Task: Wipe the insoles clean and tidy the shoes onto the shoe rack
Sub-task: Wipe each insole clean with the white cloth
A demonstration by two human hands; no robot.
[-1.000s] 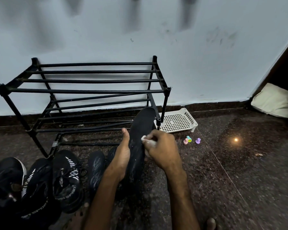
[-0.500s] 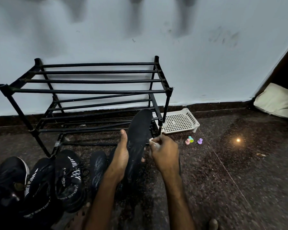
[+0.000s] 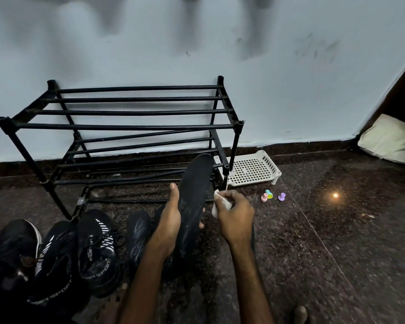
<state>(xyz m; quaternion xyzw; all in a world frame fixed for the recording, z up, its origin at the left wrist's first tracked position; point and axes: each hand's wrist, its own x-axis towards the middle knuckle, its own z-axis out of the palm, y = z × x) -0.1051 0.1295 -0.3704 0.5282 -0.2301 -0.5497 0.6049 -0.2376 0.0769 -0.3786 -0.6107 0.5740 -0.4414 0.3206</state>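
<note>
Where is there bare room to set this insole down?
Free: the shoe rack bars, and the floor right of the right hand, nearer than the white tray. Crowded: left of the left hand, lined with shoes.

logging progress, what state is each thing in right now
insole, held up in left hand, pale marks on it
wipe, pinched in right hand at insole's edge
shoe rack, upright by wall, no shoes on it
shoes, on the floor
white tray, on floor beside shoe rack
</note>
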